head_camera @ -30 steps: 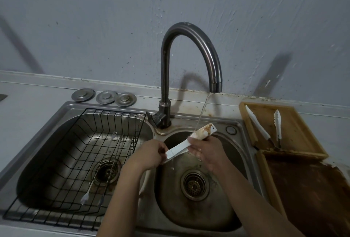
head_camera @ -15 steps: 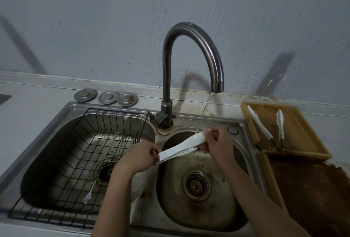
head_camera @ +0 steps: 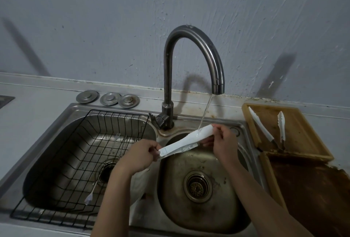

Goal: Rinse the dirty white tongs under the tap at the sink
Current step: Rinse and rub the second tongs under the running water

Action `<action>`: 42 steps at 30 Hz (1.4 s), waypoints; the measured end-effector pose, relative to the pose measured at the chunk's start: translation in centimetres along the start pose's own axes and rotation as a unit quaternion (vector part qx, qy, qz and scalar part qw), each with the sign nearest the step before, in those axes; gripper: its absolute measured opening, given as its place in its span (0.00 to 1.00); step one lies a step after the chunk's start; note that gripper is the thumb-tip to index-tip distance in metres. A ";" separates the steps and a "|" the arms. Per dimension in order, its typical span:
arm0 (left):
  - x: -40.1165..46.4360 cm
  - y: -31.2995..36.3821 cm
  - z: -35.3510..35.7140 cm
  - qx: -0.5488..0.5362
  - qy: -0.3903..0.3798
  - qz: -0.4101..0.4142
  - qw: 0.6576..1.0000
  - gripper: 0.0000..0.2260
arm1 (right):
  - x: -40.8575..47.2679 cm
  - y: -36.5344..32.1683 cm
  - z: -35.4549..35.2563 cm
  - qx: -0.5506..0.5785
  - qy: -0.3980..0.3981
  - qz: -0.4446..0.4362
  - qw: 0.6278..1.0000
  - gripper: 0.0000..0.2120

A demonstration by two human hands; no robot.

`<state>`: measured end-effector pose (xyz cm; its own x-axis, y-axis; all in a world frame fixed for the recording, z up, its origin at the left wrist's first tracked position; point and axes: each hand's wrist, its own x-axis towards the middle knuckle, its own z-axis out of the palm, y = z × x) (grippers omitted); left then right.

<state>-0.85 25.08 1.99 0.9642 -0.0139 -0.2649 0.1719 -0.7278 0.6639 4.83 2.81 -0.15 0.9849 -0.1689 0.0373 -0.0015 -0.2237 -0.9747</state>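
Dim, bluish light; hard shadows on wall [head_camera: 94,28]; edges bowed.

Two hands hold the white tongs [head_camera: 186,141] over the small right sink bowl [head_camera: 200,204]. The left hand [head_camera: 141,156] grips one end. The right hand [head_camera: 223,142] pinches the other end, where water [head_camera: 205,112] from the tap [head_camera: 191,62] lands.

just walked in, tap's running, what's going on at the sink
A person is rinsing white tongs over the right-hand sink basin. The left hand grips the handle end, and the right hand holds the wider end, where the stream from the tap lands. A second pair of tongs lies on a wooden tray to the right.
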 end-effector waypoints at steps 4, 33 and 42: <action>0.1 0.8 0.5 0.005 0.032 0.037 0.999 0.17 | -0.2 -0.1 -0.1 0.038 -0.002 0.030 0.999 0.13; 2.9 4.7 6.5 -0.626 -0.017 -0.130 0.769 0.10 | -2.3 2.2 -1.2 0.453 -0.317 0.405 0.728 0.28; 5.0 7.2 8.5 -0.560 0.040 -0.098 0.822 0.09 | -0.9 4.4 -3.8 0.281 -0.376 0.383 0.796 0.29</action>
<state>3.52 13.94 -0.47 0.8987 0.1064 -0.4256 0.3595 0.3772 0.8535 3.32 -1.63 -3.66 0.5580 0.6203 -0.5513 -0.7812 0.1684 -0.6012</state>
